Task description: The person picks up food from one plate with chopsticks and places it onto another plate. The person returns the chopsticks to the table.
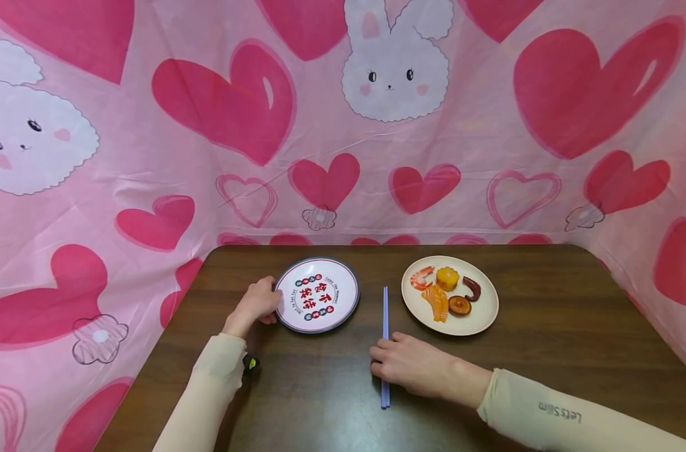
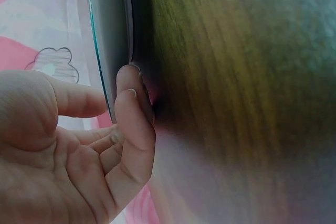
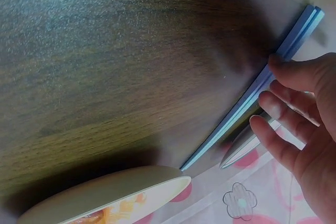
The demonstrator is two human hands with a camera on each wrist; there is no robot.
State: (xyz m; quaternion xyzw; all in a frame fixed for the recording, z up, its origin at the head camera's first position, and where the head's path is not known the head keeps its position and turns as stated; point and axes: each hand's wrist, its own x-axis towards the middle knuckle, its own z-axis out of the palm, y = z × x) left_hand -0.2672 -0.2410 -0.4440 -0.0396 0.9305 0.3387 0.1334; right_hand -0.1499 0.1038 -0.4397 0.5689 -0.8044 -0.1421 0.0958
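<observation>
On the table's left side, my left hand (image 1: 259,301) holds the near-left rim of a white plate (image 1: 343,307) with a dark blue edge and red lettering. The left wrist view shows the thumb at one face of the plate (image 2: 109,30) and bent fingers at its underside. My right hand (image 1: 408,364) lies over a pair of lavender chopsticks (image 1: 385,311), which point away from me. In the right wrist view, thumb and fingers pinch the chopsticks (image 3: 236,111) near their thicker end. Their tips show beyond the hand.
Right of the chopsticks stands a cream plate (image 1: 416,314) with a shrimp, a corn piece (image 1: 447,278), orange salmon-like slices (image 1: 436,302), a mushroom (image 1: 460,306) and a dark red curled piece (image 1: 472,289). A pink heart-patterned cloth hangs behind the brown table (image 1: 315,402).
</observation>
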